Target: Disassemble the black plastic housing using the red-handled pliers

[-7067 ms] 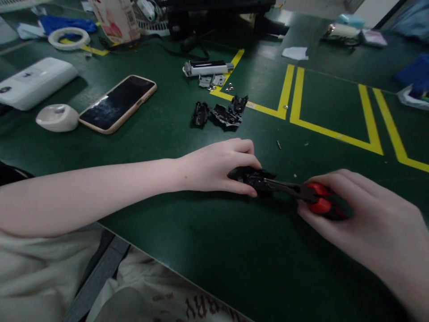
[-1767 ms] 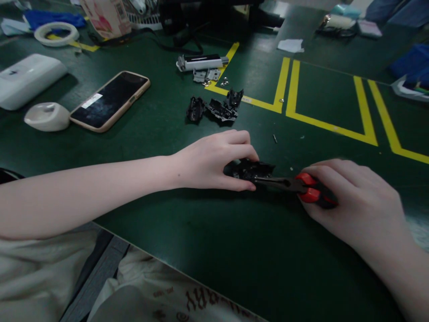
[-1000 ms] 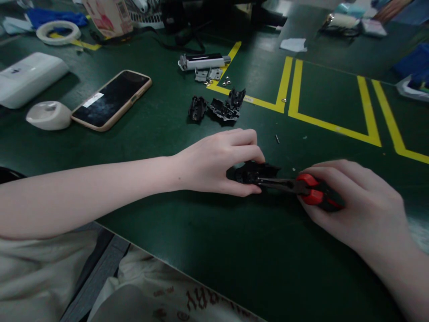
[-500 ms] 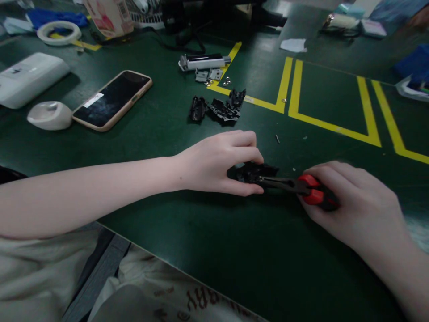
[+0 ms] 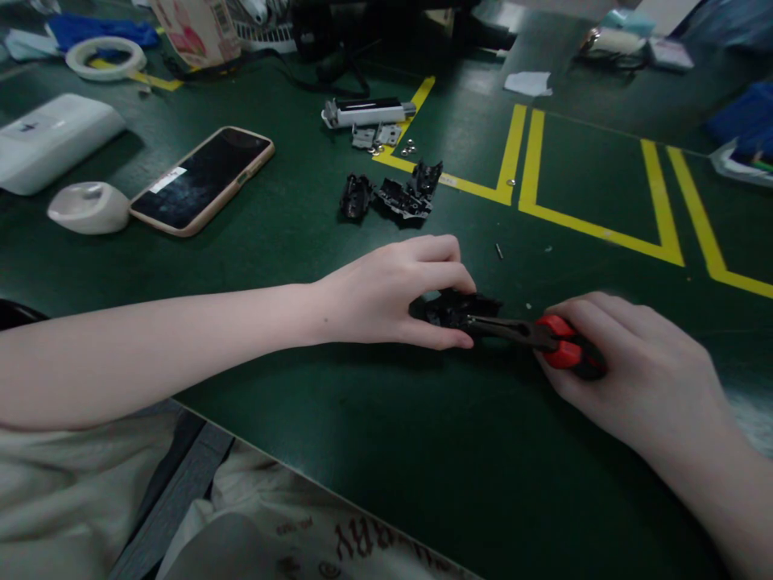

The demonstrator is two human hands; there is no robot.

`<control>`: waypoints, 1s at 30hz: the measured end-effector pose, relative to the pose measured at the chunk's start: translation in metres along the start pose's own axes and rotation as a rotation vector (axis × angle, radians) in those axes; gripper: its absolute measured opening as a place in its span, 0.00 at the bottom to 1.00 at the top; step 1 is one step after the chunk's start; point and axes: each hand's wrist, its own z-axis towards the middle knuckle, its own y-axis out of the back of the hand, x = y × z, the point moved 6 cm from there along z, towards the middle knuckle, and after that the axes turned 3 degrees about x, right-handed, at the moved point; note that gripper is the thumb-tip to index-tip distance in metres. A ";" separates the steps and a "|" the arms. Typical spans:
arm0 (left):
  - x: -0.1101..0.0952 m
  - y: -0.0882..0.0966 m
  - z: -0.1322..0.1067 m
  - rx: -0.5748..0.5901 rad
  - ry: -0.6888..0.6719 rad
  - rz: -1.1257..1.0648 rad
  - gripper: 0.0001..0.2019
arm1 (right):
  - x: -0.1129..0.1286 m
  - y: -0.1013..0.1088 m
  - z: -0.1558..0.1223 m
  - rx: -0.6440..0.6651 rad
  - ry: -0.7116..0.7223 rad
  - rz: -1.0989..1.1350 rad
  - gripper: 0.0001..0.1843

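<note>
My left hand grips a black plastic part between thumb and fingers, low over the green table. My right hand is closed around the red and black handles of a pair of long-nose pliers. The jaws of the pliers point left and meet the black part at its near side; whether they clamp a small piece there is too dark to tell. Beyond my left hand lie broken black plastic pieces. A small metal pin rests to the right of them.
Farther back are a white and black cylindrical device, metal brackets and several small screws. A phone, a white rounded object, a white box and a tape roll lie at left. Yellow tape marks the table.
Almost nothing differs. Both hands keep their hold, and the pliers stay at the black part, with only a very slight shift of the right hand.
</note>
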 end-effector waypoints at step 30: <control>0.021 -0.009 0.002 0.075 0.288 -0.509 0.22 | -0.004 -0.001 0.000 0.041 -0.051 0.019 0.07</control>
